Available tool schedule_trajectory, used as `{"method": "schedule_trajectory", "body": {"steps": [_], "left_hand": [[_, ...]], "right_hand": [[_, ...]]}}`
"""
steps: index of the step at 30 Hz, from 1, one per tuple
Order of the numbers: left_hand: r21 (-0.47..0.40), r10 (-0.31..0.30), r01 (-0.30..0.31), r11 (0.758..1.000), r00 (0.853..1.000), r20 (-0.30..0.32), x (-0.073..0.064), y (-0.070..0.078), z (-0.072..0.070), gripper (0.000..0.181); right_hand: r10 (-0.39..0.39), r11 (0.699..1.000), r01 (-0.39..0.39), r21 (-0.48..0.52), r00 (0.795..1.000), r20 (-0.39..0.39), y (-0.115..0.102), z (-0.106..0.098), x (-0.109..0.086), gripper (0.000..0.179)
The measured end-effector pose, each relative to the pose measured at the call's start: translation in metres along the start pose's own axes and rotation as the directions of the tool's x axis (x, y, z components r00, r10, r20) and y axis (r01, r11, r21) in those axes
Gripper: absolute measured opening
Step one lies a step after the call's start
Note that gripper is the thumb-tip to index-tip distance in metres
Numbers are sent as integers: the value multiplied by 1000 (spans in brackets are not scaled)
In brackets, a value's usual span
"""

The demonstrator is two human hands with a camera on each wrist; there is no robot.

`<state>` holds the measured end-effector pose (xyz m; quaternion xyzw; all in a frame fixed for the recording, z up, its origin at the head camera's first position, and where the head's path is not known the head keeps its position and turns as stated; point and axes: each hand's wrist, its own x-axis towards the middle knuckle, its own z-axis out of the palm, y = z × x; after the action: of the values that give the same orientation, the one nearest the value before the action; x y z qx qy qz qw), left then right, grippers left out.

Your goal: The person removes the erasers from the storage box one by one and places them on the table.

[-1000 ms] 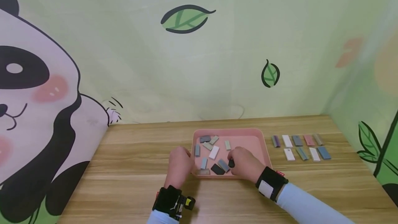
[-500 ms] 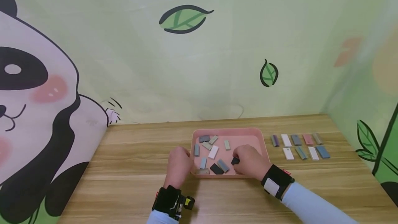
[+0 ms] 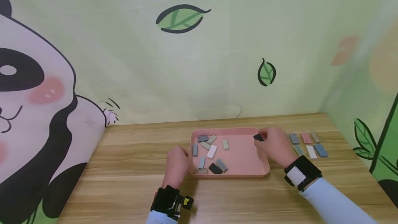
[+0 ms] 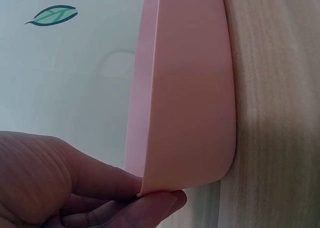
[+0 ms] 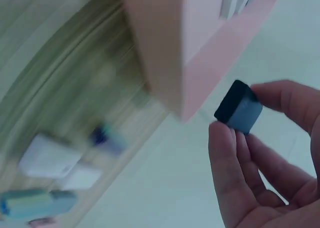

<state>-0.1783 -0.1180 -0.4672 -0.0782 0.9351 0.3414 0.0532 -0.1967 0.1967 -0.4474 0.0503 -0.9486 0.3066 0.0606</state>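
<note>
The pink tray (image 3: pixel 227 176) lies on the wooden table with several small flat blocks in its left half. My left hand (image 3: pixel 177 163) pinches the tray's left rim; in the left wrist view the thumb and fingers close on a corner of its pink wall (image 4: pixel 195 98). Above the tray's right edge, my right hand (image 3: pixel 276 145) holds a small black block (image 5: pixel 240 107) between thumb and fingertips. A second black block (image 3: pixel 215 168) lies near the tray's front side, beside a blue-grey block (image 3: pixel 221 165). A white block (image 3: pixel 212 151) lies farther back.
Right of the tray, several blocks stand out in two rows, among them a pink block (image 3: pixel 306 137), a white block (image 3: pixel 311 151) and a blue block (image 3: pixel 321 150). My right hand hides the rows' left end. A printed cloth (image 3: pixel 230 61) hangs behind the table.
My right hand has moved from inside the tray, rightward and back to its right edge, carrying the black block. The left hand has kept its grip on the rim.
</note>
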Motion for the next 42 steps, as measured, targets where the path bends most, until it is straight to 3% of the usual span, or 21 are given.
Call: {"method": "schedule_trajectory", "body": {"steps": [7,15,20,26,42], "left_hand": [[-1,-12,12,1000,1000,-1,0,0,-2,21],[-4,4,-4,1000,1000,-8,0,-1,-2,24],[-5,2,-2,1000,1000,-8,1,-1,-1,23],[-7,5,-5,1000,1000,-13,0,0,0,24],[-6,16,-16,1000,1000,-22,1,-1,1,25]], "right_hand": [[71,996,-76,-49,993,-89,29,-10,-4,33],[87,986,-104,-131,987,-132,49,2,-10,27],[111,981,-130,-147,985,-128,53,11,-11,17],[111,977,-132,-169,986,-128,56,17,-11,25],[123,973,-145,-181,984,-128,55,20,-13,27]]}}
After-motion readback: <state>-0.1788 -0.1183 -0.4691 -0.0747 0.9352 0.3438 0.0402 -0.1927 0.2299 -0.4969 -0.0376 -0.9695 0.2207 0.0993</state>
